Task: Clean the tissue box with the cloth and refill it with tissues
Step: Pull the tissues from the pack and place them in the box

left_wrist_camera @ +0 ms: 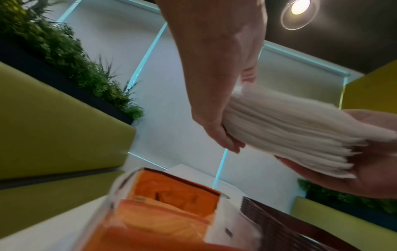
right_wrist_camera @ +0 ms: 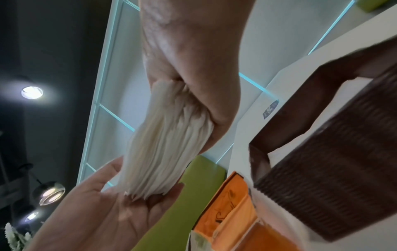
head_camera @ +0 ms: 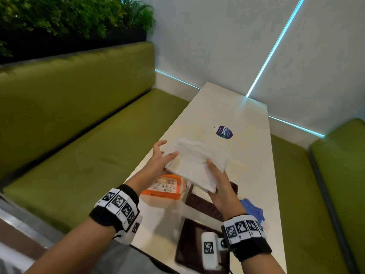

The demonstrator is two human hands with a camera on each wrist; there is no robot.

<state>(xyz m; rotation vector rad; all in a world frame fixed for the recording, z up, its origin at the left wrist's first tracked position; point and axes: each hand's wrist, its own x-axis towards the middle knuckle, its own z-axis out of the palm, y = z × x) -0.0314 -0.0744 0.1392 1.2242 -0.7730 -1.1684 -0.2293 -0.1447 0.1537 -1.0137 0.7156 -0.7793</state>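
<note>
Both the left hand (head_camera: 158, 163) and right hand (head_camera: 219, 186) grip the tissues (head_camera: 197, 165), their long axis level.

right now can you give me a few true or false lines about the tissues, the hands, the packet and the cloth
1. Both hands hold the stack of white tissues above the table. True.
2. The left hand is empty. False: it supports one end of the stack while the right hand grips the other.
3. The orange tissue packet lies on the table below the hands. True.
4. The blue cloth is draped over the green bench. False: it lies on the table beside the right wrist.
5. The tissues are already inside the brown woven tissue box. False: they are still in the hands.
</note>
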